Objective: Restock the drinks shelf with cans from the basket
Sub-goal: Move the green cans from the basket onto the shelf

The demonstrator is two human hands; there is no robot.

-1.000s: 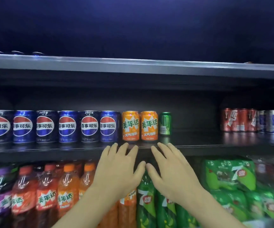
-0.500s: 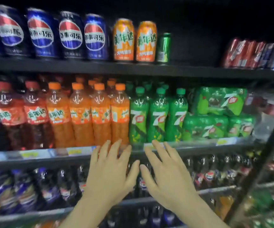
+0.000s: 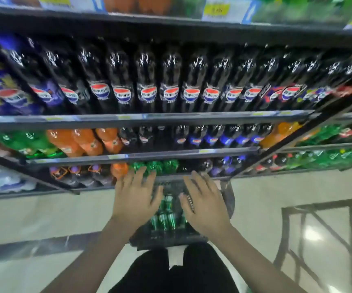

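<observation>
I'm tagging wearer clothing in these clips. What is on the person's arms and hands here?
Both forearms are bare, no sleeves showing. The left hand is bare, with no glove or ring visible. The right hand has no glove either; a small beaded, chain-like item lies by its thumb side.

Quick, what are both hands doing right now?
Left hand: open, holding nothing.
Right hand: open, holding nothing, above the green cans.

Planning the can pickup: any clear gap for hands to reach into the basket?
Free: the gap between left hand and right hand, straight over the green cans in the basket. Bare floor flanks it. Crowded: bottle shelves ahead, packed.
</observation>
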